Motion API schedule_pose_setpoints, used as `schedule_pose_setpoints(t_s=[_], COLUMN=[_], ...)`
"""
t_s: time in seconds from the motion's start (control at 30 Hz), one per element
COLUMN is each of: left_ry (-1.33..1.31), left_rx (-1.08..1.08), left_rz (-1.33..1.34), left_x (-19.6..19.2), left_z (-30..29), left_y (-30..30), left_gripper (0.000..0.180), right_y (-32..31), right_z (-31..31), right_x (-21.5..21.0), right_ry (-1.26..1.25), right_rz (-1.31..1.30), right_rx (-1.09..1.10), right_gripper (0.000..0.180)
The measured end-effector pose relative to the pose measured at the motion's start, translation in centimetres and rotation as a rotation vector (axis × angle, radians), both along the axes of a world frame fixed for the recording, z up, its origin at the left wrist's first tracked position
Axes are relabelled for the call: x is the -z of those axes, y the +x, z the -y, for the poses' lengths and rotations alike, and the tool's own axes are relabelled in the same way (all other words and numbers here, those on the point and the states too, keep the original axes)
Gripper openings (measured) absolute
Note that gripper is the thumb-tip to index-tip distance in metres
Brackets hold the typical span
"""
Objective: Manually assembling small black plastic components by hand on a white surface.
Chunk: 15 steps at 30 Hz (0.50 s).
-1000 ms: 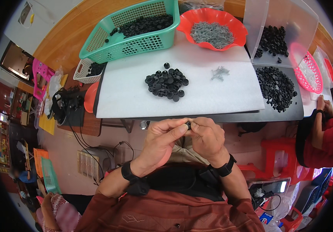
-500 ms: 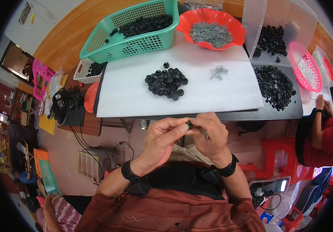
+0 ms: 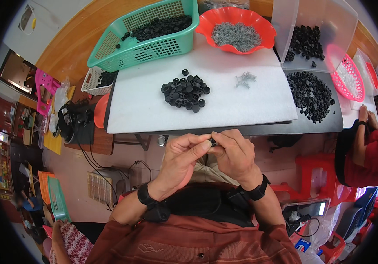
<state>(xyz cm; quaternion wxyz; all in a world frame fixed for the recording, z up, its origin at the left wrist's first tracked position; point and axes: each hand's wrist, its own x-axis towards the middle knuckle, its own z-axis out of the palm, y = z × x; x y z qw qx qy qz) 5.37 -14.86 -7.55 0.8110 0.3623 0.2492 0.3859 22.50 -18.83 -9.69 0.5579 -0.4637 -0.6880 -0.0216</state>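
Observation:
Just off the table's front edge, my left hand (image 3: 182,156) and my right hand (image 3: 235,154) meet fingertip to fingertip. Both pinch one small black plastic part (image 3: 213,142), mostly hidden by the thumbs and forefingers. Beyond them, a pile of round black caps (image 3: 184,92) lies on the white foam sheet (image 3: 136,105), with one cap (image 3: 185,72) apart behind it. To the right of the pile is a little heap of grey screws (image 3: 245,79).
Behind the sheet stand a green basket (image 3: 143,55) of black parts and a red bowl (image 3: 202,28) of screws. At right are small black pieces (image 3: 310,97), a clear bin (image 3: 347,26) and a pink basket (image 3: 336,83). Another person (image 3: 369,154) sits at far right.
The black part has become more covered by my fingers, and my right fingers have closed in around it. The table shifts slightly in view; the pile and screws look unchanged.

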Motion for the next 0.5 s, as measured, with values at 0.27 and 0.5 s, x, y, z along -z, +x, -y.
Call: schedule_pose_setpoints(t_s=[0.27, 0.5], left_ry=[-0.01, -0.081], left_rx=[0.046, 0.057], left_rz=[0.039, 0.09], left_x=[-0.38, -0.11], left_z=[-0.26, -0.18], left_y=[0.31, 0.43], left_gripper=[0.018, 0.018], right_y=[-0.12, -0.38], right_z=[0.09, 0.49], right_x=[0.55, 0.25], right_ry=[0.003, 0.044], right_rz=[-0.105, -0.204], right_rx=[0.0, -0.005], right_gripper=[0.038, 0.03])
